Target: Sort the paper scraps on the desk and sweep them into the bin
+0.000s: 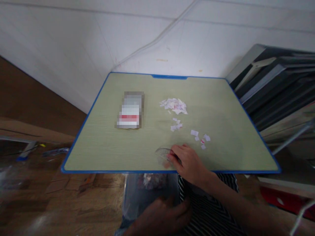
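My right hand (190, 164) is closed near the front edge of the table, gripping a thin, see-through piece of plastic with a rounded edge (161, 153); its exact kind is unclear. Several paper scraps (194, 133) lie just beyond that hand. Farther back is a heap of small torn white paper pieces (174, 105), with a few more scraps (176, 126) in front of it. Below the table edge, my left hand (162, 214) is dim and slightly blurred, fingers loosely apart, over a plastic tub (133, 200). Nothing shows in it.
A pixelated phone-like object (130, 109) lies on the left of the blue-rimmed table (98, 144). The table's back edge meets a white wall (137, 29) with a cable (157, 39). Dark folded panels (278, 75) lean at the right. Crumpled clear-wrapped material (155, 181) sits in the tub.
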`<control>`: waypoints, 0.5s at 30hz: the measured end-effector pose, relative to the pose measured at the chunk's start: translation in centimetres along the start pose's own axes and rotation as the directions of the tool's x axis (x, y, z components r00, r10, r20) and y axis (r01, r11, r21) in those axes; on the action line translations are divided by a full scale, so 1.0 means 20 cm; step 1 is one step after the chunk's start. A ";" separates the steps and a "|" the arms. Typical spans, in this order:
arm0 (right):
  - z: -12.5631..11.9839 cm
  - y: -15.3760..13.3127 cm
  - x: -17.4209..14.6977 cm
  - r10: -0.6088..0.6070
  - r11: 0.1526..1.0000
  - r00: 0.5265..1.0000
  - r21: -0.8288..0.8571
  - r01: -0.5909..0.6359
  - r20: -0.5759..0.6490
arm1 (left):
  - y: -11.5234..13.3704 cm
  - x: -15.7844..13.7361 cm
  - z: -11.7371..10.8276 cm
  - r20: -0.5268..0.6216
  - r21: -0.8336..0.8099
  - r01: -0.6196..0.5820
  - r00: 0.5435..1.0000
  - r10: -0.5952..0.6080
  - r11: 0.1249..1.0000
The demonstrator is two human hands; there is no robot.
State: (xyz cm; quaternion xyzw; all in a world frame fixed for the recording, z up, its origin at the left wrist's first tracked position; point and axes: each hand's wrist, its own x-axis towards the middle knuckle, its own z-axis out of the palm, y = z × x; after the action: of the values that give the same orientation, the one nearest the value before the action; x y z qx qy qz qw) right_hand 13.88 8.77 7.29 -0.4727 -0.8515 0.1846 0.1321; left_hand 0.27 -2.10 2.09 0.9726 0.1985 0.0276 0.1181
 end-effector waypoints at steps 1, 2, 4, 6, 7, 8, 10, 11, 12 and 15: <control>0.00 -0.02 0.00 -0.017 1.000 0.999 0.002 0.017 0.029 | 0.00 0.00 0.00 -0.006 0.002 0.008 1.000 -0.008 1.000; 0.00 -0.04 0.01 -0.034 0.999 0.998 0.002 0.034 0.055 | 0.00 0.00 0.01 -0.013 0.005 0.016 1.000 -0.016 1.000; -0.01 -0.06 0.02 -0.064 0.998 0.993 0.001 0.064 0.100 | 0.01 0.00 0.01 -0.021 0.006 0.030 0.999 -0.030 1.000; -0.02 -0.07 0.03 -0.095 0.996 0.985 0.012 0.094 0.145 | 0.00 0.00 0.02 -0.023 0.002 0.031 0.999 -0.031 1.000; -0.03 -0.07 0.03 -0.111 0.994 0.980 0.022 0.109 0.166 | 0.00 0.00 0.02 -0.022 0.000 0.026 0.999 -0.026 1.000; -0.03 -0.08 0.04 -0.128 0.992 0.975 0.033 0.123 0.183 | 0.00 0.00 0.02 -0.020 0.000 0.021 1.000 -0.021 1.000; -0.03 -0.08 0.04 -0.168 0.986 0.964 0.048 0.161 0.208 | -0.01 0.01 0.01 -0.028 0.009 0.018 0.999 -0.017 1.000; -0.03 -0.09 0.05 -0.194 0.981 0.958 0.051 0.187 0.212 | -0.01 0.01 0.01 -0.032 0.016 0.019 0.999 -0.019 1.000; -0.03 -0.10 0.04 -0.230 0.973 0.949 0.058 0.223 0.218 | -0.01 0.01 0.01 -0.033 0.024 0.022 0.999 -0.021 0.999; -0.05 -0.12 0.04 -0.338 0.941 0.911 0.093 0.325 0.238 | -0.01 0.01 0.00 -0.027 0.040 0.026 0.999 -0.025 0.999</control>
State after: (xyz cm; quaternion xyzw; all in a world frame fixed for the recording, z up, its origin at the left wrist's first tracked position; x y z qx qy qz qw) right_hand 12.03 8.45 9.23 -0.2909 -0.9240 0.2396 0.0653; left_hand 0.37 -1.96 1.99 0.9717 0.2129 0.0351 0.0960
